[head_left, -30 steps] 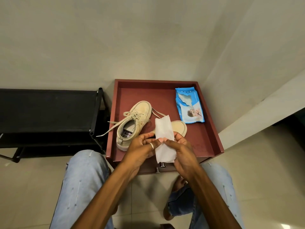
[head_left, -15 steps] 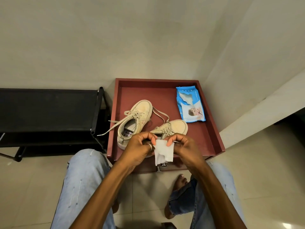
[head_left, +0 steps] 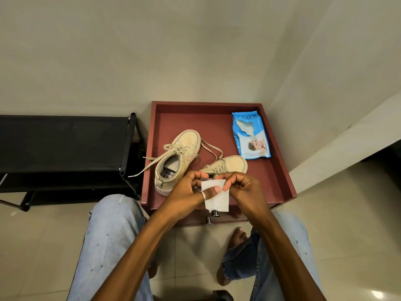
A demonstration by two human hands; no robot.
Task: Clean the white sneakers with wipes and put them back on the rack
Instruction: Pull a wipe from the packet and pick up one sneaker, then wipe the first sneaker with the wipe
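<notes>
1. The tray (head_left: 217, 118) is dark red-brown.
2. On it, the sneakers (head_left: 184, 148) are cream with matching laces; one insole seems grey with dots.
3. At the tray's far right corner, the wipes pack (head_left: 249, 135) is light blue and white.
4. Over its near edge, the wipe (head_left: 218, 199) is plain white.
5. Left of the tray, the rack (head_left: 60, 144) is black.
6. Below it, the jeans (head_left: 108, 235) are pale blue.

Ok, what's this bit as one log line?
left hand, right hand: pinch wipe | sneakers: on red cabinet | wipes pack: on cabinet
</notes>
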